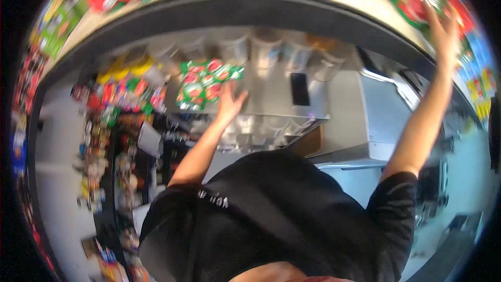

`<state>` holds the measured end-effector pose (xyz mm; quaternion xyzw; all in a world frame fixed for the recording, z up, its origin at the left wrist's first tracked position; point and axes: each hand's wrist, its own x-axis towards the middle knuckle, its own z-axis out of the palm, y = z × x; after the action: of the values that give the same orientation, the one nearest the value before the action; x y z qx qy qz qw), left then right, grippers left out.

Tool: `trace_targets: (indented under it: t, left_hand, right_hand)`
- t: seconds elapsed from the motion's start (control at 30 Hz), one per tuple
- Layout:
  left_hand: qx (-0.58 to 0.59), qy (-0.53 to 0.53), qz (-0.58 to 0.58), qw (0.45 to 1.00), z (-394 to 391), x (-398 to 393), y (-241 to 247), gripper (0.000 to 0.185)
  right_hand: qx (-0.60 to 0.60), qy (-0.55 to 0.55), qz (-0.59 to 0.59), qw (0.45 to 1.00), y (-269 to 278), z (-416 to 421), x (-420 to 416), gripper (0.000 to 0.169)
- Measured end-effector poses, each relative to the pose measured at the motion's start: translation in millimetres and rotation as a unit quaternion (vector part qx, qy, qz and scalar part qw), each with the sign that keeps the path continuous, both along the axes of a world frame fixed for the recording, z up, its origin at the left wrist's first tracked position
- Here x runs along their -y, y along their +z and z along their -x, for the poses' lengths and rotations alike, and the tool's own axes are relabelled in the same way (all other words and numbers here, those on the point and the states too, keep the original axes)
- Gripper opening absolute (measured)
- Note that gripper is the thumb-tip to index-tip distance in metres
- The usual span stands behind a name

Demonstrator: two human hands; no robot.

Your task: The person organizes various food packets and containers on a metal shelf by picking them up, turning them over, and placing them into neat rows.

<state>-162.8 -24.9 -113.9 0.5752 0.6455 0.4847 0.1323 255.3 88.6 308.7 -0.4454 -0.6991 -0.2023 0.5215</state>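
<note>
My left hand [231, 100] is over the steel counter, fingers spread, at the right edge of a group of green-and-red packets [199, 82] lying there. Its fingertips touch or overlap the nearest packet. My right hand [444, 33] reaches far up to the right, to a row of similar green-and-red packets [413, 6] on the upper shelf. Its fingers are apart and blurred against them; whether they grip one cannot be told. A dark phone-like slab [300, 89] lies on the counter to the right of my left hand.
The dark shelf edge [250, 4] curves above the counter. Clear containers [268, 53] stand along the counter's back. Colourful wrapped goods [125, 90] are at the left, with crowded small items [94, 149] below them. A pale, box-like surface [385, 102] stands between the counter and my right arm.
</note>
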Motion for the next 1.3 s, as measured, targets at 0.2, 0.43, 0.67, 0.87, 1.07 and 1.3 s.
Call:
trace_targets:
  t: [0.2, 0.43, 0.67, 0.87, 1.07, 1.3]
  left_hand:
    - [-0.169, 0.294, 0.149, 0.929, 105, 10, -17, 0.08]
    - [-0.177, 0.283, 0.297, 0.895, 147, -6, -10, 0.065]
    - [-0.093, 0.264, 0.064, 0.958, 147, -7, -12, 0.035]
    - [-0.038, -0.125, 0.086, 0.988, 87, 36, 117, 0.031]
    - [0.206, -0.156, -0.08, 0.963, 12, 38, 157, 0.044]
    - [0.463, -0.246, -0.037, 0.851, -74, 57, 126, 0.057]
  right_hand:
    - [0.065, -0.126, 0.176, 0.974, -9, -27, -14, 0.052]
    - [-0.118, 0.144, -0.118, 0.975, -47, 51, 70, 0.036]
    - [0.135, 0.303, -0.006, 0.943, -167, 177, 122, 0.018]
    - [0.154, 0.459, 0.17, 0.859, -241, 241, 88, 0.048]
    - [0.069, 0.478, 0.582, 0.654, -265, 250, 83, 0.045]
    - [-0.305, 0.375, 0.357, 0.799, -256, 220, 107, 0.03]
